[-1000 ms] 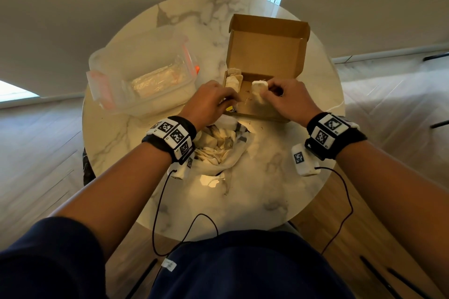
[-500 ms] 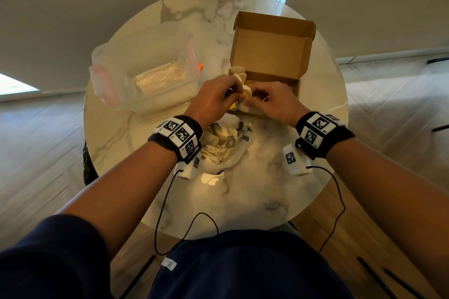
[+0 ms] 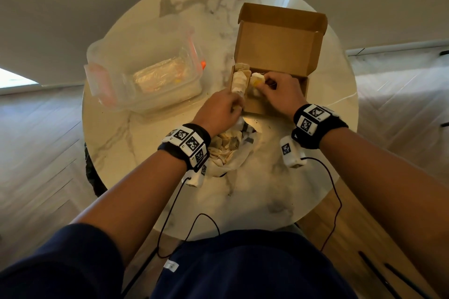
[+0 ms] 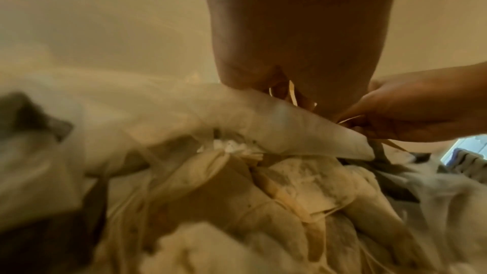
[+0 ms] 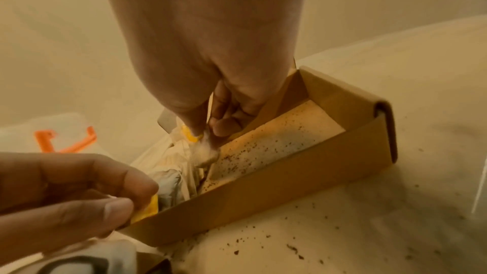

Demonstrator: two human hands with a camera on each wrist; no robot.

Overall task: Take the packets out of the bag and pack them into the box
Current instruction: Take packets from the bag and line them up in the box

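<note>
One packet (image 3: 256, 79) upright in box (image 3: 279, 48)

Left hand (image 3: 220, 110): fingers curled, a yellow tag pinched between thumb and forefinger | Right hand (image 3: 279, 93): fingertips (image 5: 208, 130) closed in a pinch on a tea bag (image 3: 256, 80) | Both forearms: extended forward, marker bands worn at the wrists.

Head cam high, looking down; wrist cams close along fingers; both w/ box (image 3: 279, 56) corner shared.
</note>
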